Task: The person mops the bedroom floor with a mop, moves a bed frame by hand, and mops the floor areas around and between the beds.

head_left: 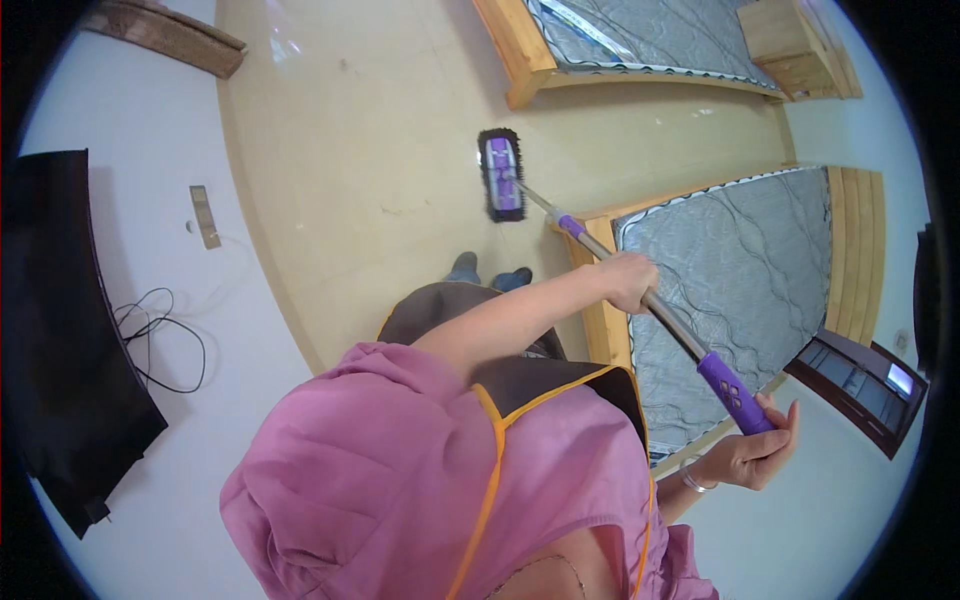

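Observation:
A flat mop with a purple and grey head (503, 175) and dark fringe lies on the beige floor, in front of my shoes. Its metal pole (676, 326) slants up and to the right across me. Partway along that pole, my left hand (628, 282) is closed round it. My right hand (752, 452), with a bangle at the wrist, holds the top end of the purple handle grip (732, 392). Its thumb lies along the end, and some fingertips stick out past it.
Right of the pole stands a wooden bed with a grey mattress (735, 270); its corner is close to the pole. Another wooden bed (530, 60) stands farther off. On the left, a wall carries a black screen (75, 330), loose cables (160, 335) and a socket plate (205, 217).

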`<state>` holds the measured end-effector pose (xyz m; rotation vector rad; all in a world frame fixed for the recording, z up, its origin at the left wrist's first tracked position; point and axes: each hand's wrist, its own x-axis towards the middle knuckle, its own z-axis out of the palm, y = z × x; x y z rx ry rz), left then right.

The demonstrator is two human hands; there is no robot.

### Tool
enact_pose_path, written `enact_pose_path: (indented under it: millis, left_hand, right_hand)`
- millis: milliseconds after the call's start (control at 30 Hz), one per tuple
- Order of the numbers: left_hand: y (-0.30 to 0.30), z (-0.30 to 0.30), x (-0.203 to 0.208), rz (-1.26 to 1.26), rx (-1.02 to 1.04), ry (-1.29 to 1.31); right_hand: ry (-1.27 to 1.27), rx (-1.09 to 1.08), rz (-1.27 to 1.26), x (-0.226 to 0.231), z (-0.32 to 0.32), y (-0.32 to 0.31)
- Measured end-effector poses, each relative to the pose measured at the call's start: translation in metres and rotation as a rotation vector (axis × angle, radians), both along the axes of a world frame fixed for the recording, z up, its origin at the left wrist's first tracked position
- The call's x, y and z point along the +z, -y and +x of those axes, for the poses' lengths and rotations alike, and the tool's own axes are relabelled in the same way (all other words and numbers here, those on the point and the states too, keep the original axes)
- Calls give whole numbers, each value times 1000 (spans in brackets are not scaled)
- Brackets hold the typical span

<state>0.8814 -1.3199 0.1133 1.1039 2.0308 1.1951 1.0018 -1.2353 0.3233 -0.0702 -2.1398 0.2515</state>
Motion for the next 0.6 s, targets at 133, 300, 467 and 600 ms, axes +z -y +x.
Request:
enact_pose_path:
  millis: [133, 300, 467, 600]
  left_hand:
    - [8, 7, -21, -70, -79, -43]
    - [37, 20, -110, -334, -8, -157]
    - [65, 30, -141, -312, 348, -350]
    - [38, 61, -142, -152, 574, -401]
  right_hand:
    - [218, -238, -192, -27, 35, -20]
    - [835, -136, 12, -84, 70, -33]
    - [799, 155, 86, -113, 73, -10]
    - [744, 239, 245, -94, 88, -29]
